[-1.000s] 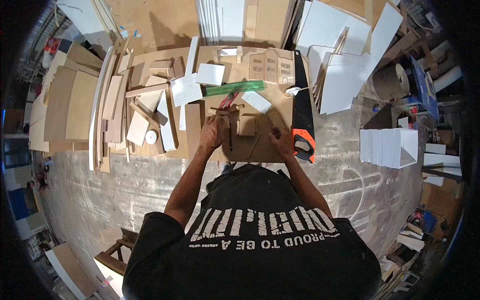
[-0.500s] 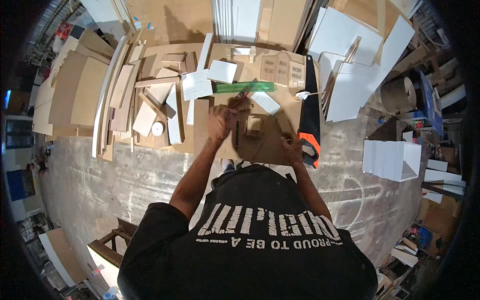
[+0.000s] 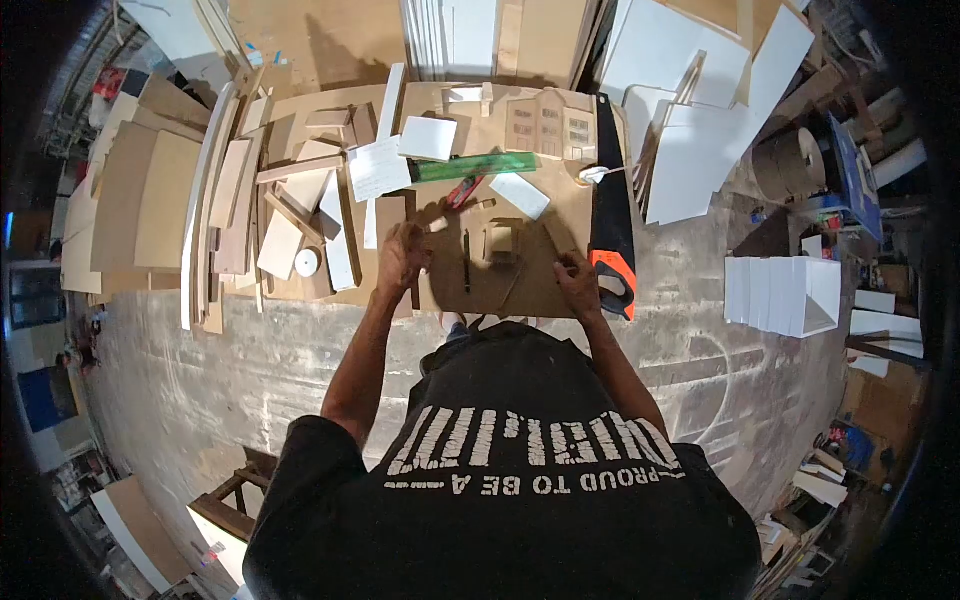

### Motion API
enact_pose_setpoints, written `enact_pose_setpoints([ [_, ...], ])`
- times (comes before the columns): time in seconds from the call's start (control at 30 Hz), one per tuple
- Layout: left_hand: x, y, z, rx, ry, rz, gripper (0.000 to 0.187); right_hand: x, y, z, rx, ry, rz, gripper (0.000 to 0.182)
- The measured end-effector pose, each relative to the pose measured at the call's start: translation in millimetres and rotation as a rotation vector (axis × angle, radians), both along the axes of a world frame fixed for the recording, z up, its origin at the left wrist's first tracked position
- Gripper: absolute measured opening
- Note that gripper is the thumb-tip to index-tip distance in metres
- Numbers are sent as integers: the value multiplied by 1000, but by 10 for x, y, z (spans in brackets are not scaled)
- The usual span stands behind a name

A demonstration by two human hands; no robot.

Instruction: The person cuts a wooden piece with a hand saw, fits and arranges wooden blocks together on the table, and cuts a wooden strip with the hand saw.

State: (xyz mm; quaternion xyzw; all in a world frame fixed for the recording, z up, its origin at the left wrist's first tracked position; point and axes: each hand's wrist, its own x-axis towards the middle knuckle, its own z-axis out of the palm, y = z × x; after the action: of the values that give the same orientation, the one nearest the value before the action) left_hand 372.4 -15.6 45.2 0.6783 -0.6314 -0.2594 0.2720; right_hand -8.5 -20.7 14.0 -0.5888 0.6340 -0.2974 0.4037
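Observation:
My left hand [image 3: 403,256] is over the left part of the work surface, its fingers curled; what is in them, if anything, is hidden. Just beyond it lie a small pale piece [image 3: 437,225] and a red-handled tool [image 3: 465,190]. My right hand [image 3: 577,284] is pinched closed at the near end of a thin wooden strip [image 3: 553,238], beside the handsaw [image 3: 614,215] with its orange and black handle. Between my hands are a small wooden block assembly [image 3: 502,242], a dark pencil-like stick [image 3: 467,262] and a thin stick [image 3: 511,287].
A green ruler [image 3: 475,166], paper sheets [image 3: 380,168] and a wooden house-front model [image 3: 551,124] lie farther back on the table. Wood offcuts [image 3: 300,170] crowd the left side. White boards [image 3: 690,150] lean at the right, and a white box [image 3: 783,295] stands on the floor.
My left hand has moved away from the red-handled tool, back and to the left; the tool now lies on the table. My right hand has stayed by the strip. The view has shifted slightly.

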Motion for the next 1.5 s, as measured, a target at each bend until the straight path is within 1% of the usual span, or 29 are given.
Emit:
enact_pose_setpoints([
  [0.03,-40,64,0,-31,217,44,34,4,13,37,21,-29,-18,31],
  [0.07,-109,103,-11,17,376,78,29,13,17,72,40,-57,-33,29],
  [0.1,-198,136,-57,65,534,114,25,20,11,62,15,-56,-10,31],
  [0.17,-464,207,138,196,799,192,16,42,-16,11,-37,-55,41,36],
  [0.27,-716,249,55,361,1111,168,24,261,-99,262,49,-80,157,37],
  [0.3,-782,245,130,392,1085,123,25,319,-122,310,-24,-62,225,38],
  [0.33,-828,247,81,413,1101,125,25,379,-140,364,-97,-43,291,39],
  [0.4,-923,245,-9,454,1131,129,24,513,-191,483,-63,-130,326,41],
  [0.47,-1037,241,133,439,1155,150,22,674,-263,710,146,-347,266,41],
  [0.57,-1086,225,186,456,1102,146,24,744,-339,806,110,-370,311,41],
  [0.67,-1117,218,214,457,1023,130,26,768,-376,777,119,-386,299,41],
  [0.77,-1179,213,182,455,1010,116,30,791,-449,655,27,-340,316,36],
  [0.83,-1235,217,127,462,1045,129,34,789,-546,364,-21,-358,316,30],
  [0.93,-1298,189,176,433,996,129,31,790,-740,135,-122,-358,298,23],
  [0.97,-1300,191,198,423,889,146,30,783,-796,85,-159,-352,287,21],
  [1.03,-1302,190,344,404,673,176,29,802,-881,84,-34,-342,216,21],
  [1.07,-1288,203,317,372,607,163,28,814,-921,83,28,-337,181,21],
  [1.13,-1223,279,220,308,478,138,27,846,-981,157,-16,-245,176,20],
  [1.23,-1127,394,116,267,380,55,30,885,-1015,197,-75,-169,192,20],
  [1.27,-1129,427,87,272,402,65,30,890,-1025,201,-94,-153,199,20],
  [1.33,-1124,506,-37,284,448,88,32,917,-1073,39,-46,-174,186,21],
  [1.43,-1112,588,-314,161,557,81,34,945,-1090,-133,-44,-177,189,20],
  [1.5,-1102,566,-353,126,513,65,38,949,-1095,-182,-54,-195,195,20],
])
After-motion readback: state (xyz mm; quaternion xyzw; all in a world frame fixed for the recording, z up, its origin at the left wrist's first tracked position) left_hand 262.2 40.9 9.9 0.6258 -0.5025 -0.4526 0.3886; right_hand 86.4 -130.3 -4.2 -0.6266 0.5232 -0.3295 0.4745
